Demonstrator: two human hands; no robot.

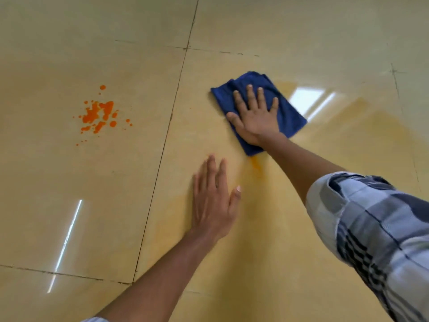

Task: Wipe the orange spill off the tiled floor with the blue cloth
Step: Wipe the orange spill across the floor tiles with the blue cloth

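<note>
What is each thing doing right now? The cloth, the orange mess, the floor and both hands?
cloth: folded, flat on the floor under the right hand
spill: wet orange drops, not wiped yet, apart from the cloth
smear: thin orange streak by the cloth's near corner
floor: shiny, with a faint orange film near the cloth
right hand: fingers straight, pressing on the cloth
left hand: flat on the floor

Between the blue cloth [287,112] and the orange spill [99,115] the tiled floor [58,194] lies flat w/ nothing standing on it, only a grout line crosses. Left hand [213,201] lies flat on the tile near the cloth, on the spill's side. Right hand [255,117] covers the cloth's middle. Checked sleeve [376,224] fills the lower right. Floor beyond the cloth is open too.
</note>
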